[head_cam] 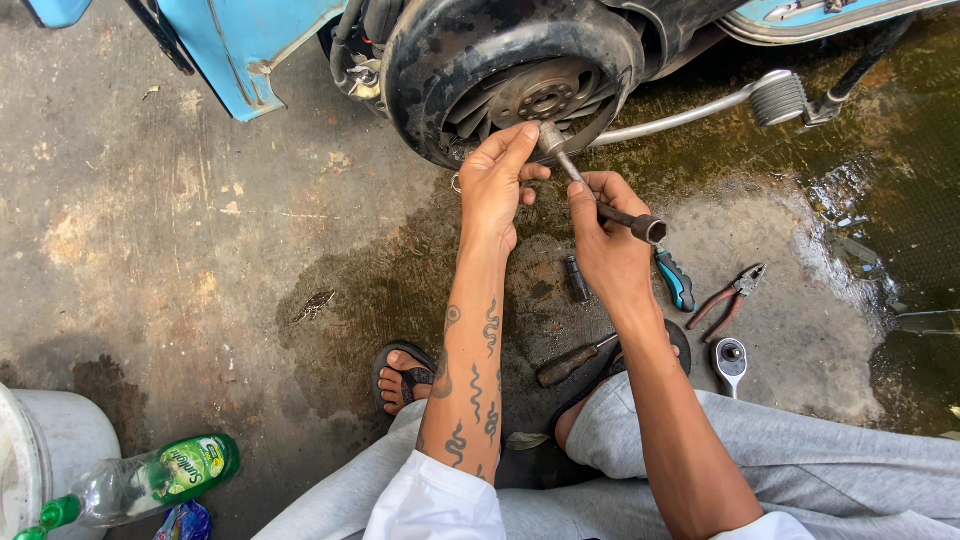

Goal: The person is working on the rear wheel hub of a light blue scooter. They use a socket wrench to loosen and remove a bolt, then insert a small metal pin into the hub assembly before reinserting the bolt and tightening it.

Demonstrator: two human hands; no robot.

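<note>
Your right hand (610,245) was closed around the dark handle of a socket wrench (600,195), while the fingers of your left hand (497,185) pinched its silver socket end, steadying it just in front of the wheel hub (545,100). Both grips were shut on the same tool, the socket held close to the hub's centre but, as far as could be seen, not yet seated on any fastener.

The hub sat inside a black tyre (430,70) on a light blue scooter (250,50), whose chrome kick lever (740,100) reached out to the right. You squatted on a concrete floor (150,250) darkened by an oily wet patch beneath the wheel.

Loose tools lay near your knees: a small dark socket (577,280), a blue-handled tool (678,282), red-handled pliers (728,298), a ratchet head (731,362) and a screwdriver (572,362). A green-labelled plastic bottle (150,480) rested at lower left beside a white bucket (60,440).

The risk, judging by the scene, lay in the slick floor and the two-handed hold: a socket set crooked could slip off and drive your left fingers into the hub, and your sandalled foot (403,375) stood on wet ground with little purchase.
</note>
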